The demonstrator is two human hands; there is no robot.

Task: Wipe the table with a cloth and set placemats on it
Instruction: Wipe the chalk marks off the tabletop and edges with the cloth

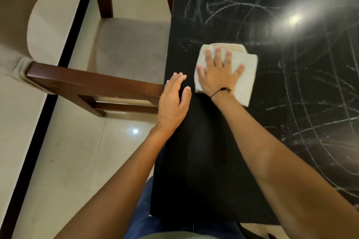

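wiping is partly done: the right hand [218,75] presses flat on a folded white cloth [242,68], grasping nothing, the left hand [172,101] rests released at the black glossy surface [204,151] edge, chalky scribbles [310,93] remain, and no placemats show.

The counter [223,151] is glossy black, streaked with chalky scribbles. The cloth [246,64] looks soft white terry. Chair [93,81] frame: polished dark wood

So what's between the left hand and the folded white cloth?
Only a bare strip of black tabletop separates the left hand from the folded white cloth, head view.

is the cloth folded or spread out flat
Folded: the cloth shows stacked layers at its far edge, a compact pad under the flat right hand.
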